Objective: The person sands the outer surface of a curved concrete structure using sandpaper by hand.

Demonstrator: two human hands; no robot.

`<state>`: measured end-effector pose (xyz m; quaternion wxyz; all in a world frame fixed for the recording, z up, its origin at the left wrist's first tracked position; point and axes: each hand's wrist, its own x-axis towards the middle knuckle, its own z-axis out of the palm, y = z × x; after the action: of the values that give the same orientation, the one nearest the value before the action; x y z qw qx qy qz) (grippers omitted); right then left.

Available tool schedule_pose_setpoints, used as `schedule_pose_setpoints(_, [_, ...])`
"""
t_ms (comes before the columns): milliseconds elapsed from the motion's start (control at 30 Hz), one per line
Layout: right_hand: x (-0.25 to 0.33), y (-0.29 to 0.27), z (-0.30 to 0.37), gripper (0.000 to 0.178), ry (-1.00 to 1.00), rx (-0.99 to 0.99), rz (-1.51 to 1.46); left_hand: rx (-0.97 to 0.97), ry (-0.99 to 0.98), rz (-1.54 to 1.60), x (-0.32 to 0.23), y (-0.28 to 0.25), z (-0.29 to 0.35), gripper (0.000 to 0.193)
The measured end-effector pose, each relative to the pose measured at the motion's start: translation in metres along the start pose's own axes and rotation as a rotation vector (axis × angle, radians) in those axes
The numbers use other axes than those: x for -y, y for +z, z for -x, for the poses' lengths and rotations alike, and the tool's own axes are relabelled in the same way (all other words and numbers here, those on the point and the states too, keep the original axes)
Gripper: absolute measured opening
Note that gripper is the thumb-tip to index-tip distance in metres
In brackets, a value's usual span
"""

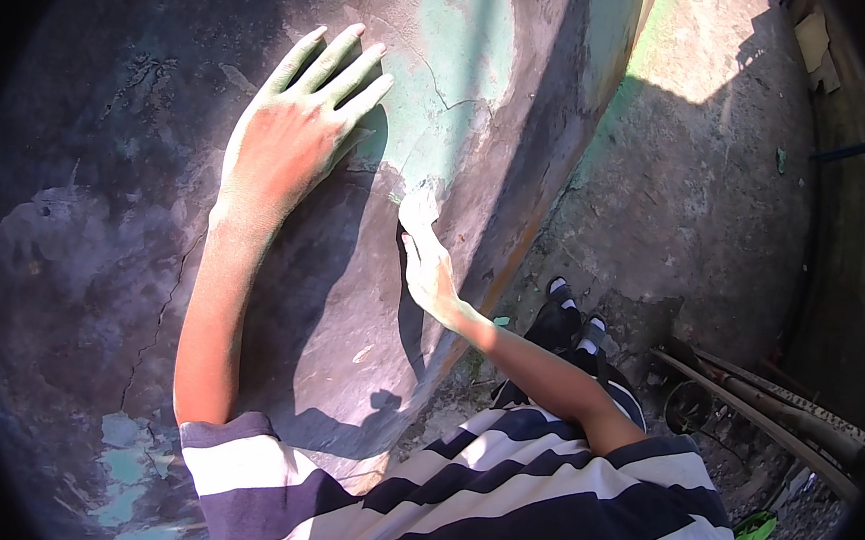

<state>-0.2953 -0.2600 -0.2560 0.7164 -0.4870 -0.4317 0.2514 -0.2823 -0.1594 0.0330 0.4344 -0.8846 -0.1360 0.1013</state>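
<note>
My left hand (298,120) is at a weathered grey-purple wall (93,246), its fingers stretched out and spread and nothing in them. Whether its palm presses flat on the surface, I cannot tell. Lower and to the right, my right hand (430,275) reaches to the wall with its fingers close together. At its fingertips is a bright whitish shape (419,207), washed out by sunlight. It touches the lower edge of a pale green paint patch (456,71); what it is I cannot make out.
Cracks and flaking green paint (123,464) mark the wall. Past its edge lies a concrete floor (688,198), where my feet (575,315) stand in sandals. Long wooden poles (759,408) lean at the lower right, near a bright green scrap (755,533). A dark wall (852,219) runs along the right.
</note>
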Motion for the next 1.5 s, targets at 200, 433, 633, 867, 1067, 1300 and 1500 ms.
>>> schedule_pose_setpoints(200, [-0.015,-0.024,-0.088,0.046,0.375,-0.11,-0.238,0.027,-0.014,-0.048,0.006,-0.002,0.008,0.049])
schedule_pose_setpoints(433, [-0.004,0.002,-0.009,0.049,0.059,-0.033,-0.066,0.012,-0.02,0.02,0.003,0.0,0.003,0.049])
schedule_pose_setpoints(633, [-0.031,-0.005,-0.046,0.048,0.472,-0.189,-0.144,-0.023,-0.021,0.034,0.005,-0.008,0.005,0.044])
schedule_pose_setpoints(867, [0.026,0.024,-0.004,0.044,0.073,-0.041,-0.105,-0.057,-0.031,0.071,0.006,-0.01,0.005,0.041])
schedule_pose_setpoints(1067, [-0.027,0.001,-0.025,0.046,0.325,-0.229,-0.062,0.021,-0.038,0.063,0.005,-0.01,-0.003,0.05])
schedule_pose_setpoints(1300, [0.02,0.008,-0.018,0.053,-0.043,-0.019,-0.116,-0.091,-0.007,0.076,0.002,0.005,-0.002,0.044])
schedule_pose_setpoints(1500, [-0.039,-0.002,-0.016,0.049,0.082,-0.151,-0.051,-0.076,-0.01,0.057,0.004,-0.007,-0.006,0.046])
